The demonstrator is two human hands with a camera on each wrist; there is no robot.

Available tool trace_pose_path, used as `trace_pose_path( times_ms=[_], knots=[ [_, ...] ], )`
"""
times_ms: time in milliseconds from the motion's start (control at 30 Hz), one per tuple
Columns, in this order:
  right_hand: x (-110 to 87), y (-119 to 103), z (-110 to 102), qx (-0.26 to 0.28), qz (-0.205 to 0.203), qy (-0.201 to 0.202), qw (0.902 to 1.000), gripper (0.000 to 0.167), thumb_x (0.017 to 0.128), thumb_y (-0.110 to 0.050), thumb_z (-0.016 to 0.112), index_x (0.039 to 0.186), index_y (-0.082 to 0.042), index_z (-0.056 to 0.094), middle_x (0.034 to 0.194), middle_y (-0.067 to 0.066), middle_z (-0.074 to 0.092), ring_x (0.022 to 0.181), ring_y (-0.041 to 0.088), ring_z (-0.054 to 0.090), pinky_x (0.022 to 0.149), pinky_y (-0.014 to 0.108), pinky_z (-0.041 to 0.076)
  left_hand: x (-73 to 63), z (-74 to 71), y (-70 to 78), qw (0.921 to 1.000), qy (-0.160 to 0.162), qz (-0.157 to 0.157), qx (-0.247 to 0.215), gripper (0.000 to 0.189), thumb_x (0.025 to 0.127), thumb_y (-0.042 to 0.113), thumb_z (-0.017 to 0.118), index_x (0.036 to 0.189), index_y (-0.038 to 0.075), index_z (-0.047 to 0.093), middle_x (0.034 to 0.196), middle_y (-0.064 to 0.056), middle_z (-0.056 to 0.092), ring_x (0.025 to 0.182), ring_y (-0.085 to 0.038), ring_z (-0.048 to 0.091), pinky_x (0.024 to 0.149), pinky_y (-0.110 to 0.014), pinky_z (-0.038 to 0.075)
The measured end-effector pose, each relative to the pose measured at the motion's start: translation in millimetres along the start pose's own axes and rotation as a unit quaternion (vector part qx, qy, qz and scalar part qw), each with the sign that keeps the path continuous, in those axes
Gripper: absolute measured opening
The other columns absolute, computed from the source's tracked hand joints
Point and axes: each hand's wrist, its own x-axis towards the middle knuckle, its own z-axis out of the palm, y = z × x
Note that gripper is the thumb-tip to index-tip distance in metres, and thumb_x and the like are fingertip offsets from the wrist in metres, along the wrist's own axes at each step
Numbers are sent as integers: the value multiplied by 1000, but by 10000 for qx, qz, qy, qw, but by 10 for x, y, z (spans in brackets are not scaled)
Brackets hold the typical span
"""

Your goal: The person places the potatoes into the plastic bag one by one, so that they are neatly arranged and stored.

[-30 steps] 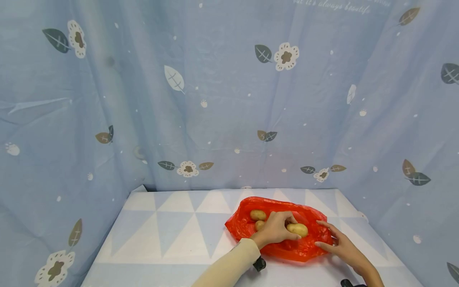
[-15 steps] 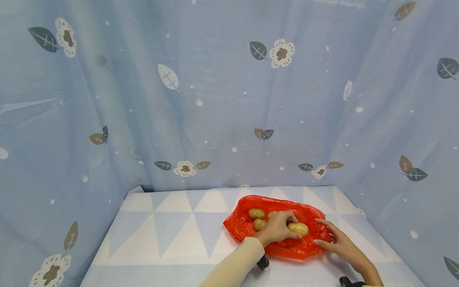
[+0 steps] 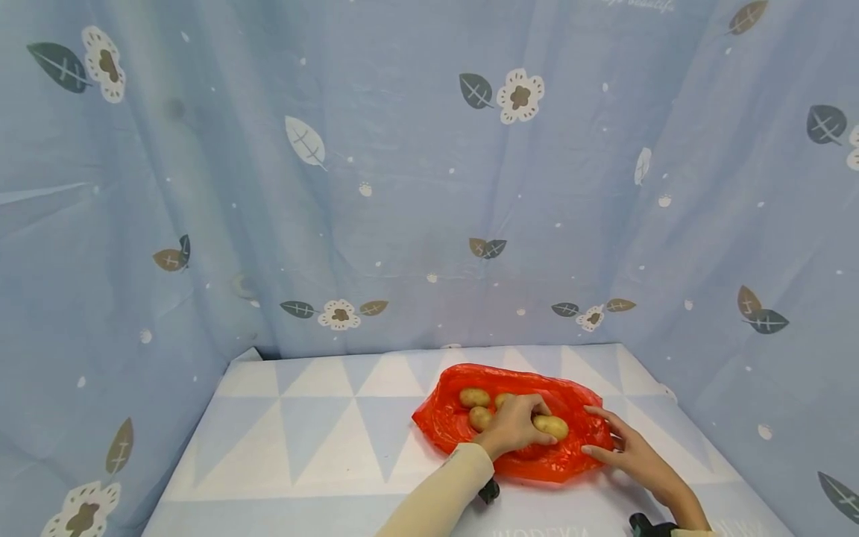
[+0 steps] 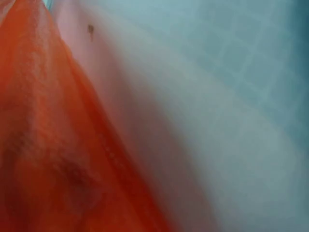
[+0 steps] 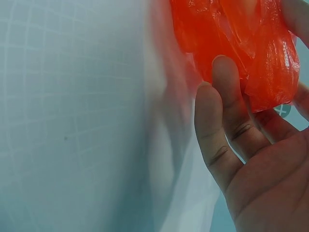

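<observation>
A red plastic bag [image 3: 577, 399] lies spread on the table with its mouth facing up. Inside, toward its left, are potatoes [image 3: 474, 397], partly hidden by my left hand [image 3: 515, 426]. That hand reaches over the bag and grips another potato [image 3: 552, 426], thumb on the near side and fingers on the far side. At the bag's right end is my right hand [image 3: 634, 451], its thumb and fingers round the plastic. In the right wrist view, bent fingers [image 5: 227, 96] lie beside the bag [image 5: 270, 72]. Only red plastic [image 4: 58, 145] and pale surface fill the left wrist view.
The table [image 3: 288, 440] has a blue and white triangle cloth. A blue curtain [image 3: 403, 186] with flowers and leaves surrounds its back and sides. Dark wrist devices [image 3: 490, 491] show below both hands.
The head view has shifted slightly, so everything sits a little further left and up. More of the potatoes at the left hand now shows. Both hands keep nearly the same hold.
</observation>
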Motion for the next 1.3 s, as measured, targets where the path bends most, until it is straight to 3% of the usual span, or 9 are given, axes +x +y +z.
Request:
trace_pose_path(
  times_ms=[167, 400, 667, 1033, 1300],
  knots=[
    [24, -14, 22, -16, -52, -32, 10000, 79, 92, -30, 79, 158, -21, 36, 160, 26, 28, 125, 41, 54, 83, 39, 60, 4, 3, -19, 9989, -60, 112, 441, 32, 77, 24, 93, 100, 21, 71, 96, 18, 68, 86, 4, 56, 80, -14, 49],
    [62, -18, 22, 9, -32, -37, 10000, 78, 92, -31, 79, 158, -24, 37, 160, 24, 28, 117, 37, 55, 76, 38, 60, 8, -44, -43, 9967, -304, 150, 734, 29, 80, 23, 91, 101, 19, 71, 93, 17, 64, 84, 1, 51, 75, -13, 46],
    [74, -13, 54, -54, 44, 19, 10000, 80, 91, -32, 79, 158, -22, 37, 159, 24, 30, 117, 36, 54, 75, 37, 60, -14, -207, -55, 9995, -290, 126, -76, 28, 87, 17, 85, 110, 12, 72, 107, 7, 72, 97, -4, 63, 86, -17, 51],
    [64, -31, -2, -23, -48, -2, 10000, 79, 92, -28, 79, 158, -19, 36, 159, 28, 29, 114, 37, 59, 76, 38, 60, -9, -763, -61, 9958, -69, 407, -813, 21, 92, 15, 80, 111, 12, 71, 102, 7, 70, 98, -11, 67, 85, -20, 53],
    [12, -85, -66, -237, -42, 57, 9997, 75, 93, -32, 78, 156, -18, 40, 154, 23, 39, 105, 29, 60, 78, 36, 58, -183, -1178, -216, 9971, 234, 676, -270, 20, 93, 17, 79, 112, 12, 71, 104, 0, 74, 94, -9, 67, 85, -25, 55]
  ],
)
